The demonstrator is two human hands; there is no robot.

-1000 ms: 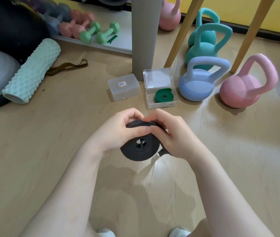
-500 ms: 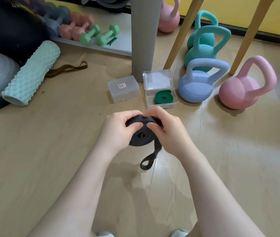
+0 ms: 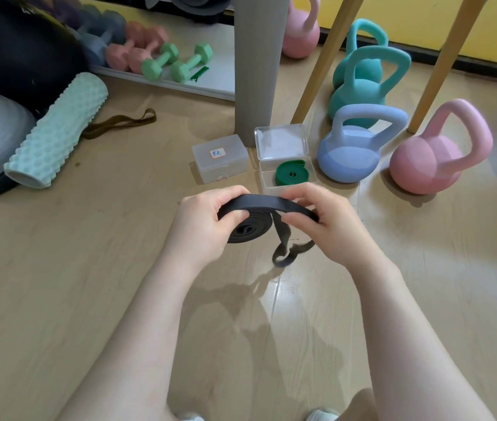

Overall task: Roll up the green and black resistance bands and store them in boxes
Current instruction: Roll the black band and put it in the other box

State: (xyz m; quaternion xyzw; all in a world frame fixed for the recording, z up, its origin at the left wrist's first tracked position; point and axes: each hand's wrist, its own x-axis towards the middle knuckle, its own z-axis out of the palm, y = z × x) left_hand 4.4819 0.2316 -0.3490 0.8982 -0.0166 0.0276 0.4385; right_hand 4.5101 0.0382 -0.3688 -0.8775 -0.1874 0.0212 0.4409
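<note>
My left hand [image 3: 201, 223] grips the partly rolled black resistance band [image 3: 251, 229] above the wooden floor. My right hand [image 3: 329, 220] pinches the band's outer strip, which stretches flat across the top of the roll. A loose looped tail [image 3: 286, 253] hangs below between my hands. The green band [image 3: 291, 174] lies coiled in an open clear box [image 3: 283, 144] just beyond my hands, lid standing up. A closed clear box [image 3: 219, 158] with a small label sits to its left.
Kettlebells stand right of the boxes: a lilac one [image 3: 350, 153], a pink one [image 3: 432, 159], teal ones [image 3: 362, 83] behind. A grey post [image 3: 256, 65] and wooden legs [image 3: 320, 59] rise behind the boxes. A mint foam roller [image 3: 55, 129], a brown strap [image 3: 119, 124] and dumbbells [image 3: 162, 60] lie left.
The roll has tipped from facing me to lying flatter. My right hand has drawn the outer strip out to the right over the top, and the hanging tail has shifted right.
</note>
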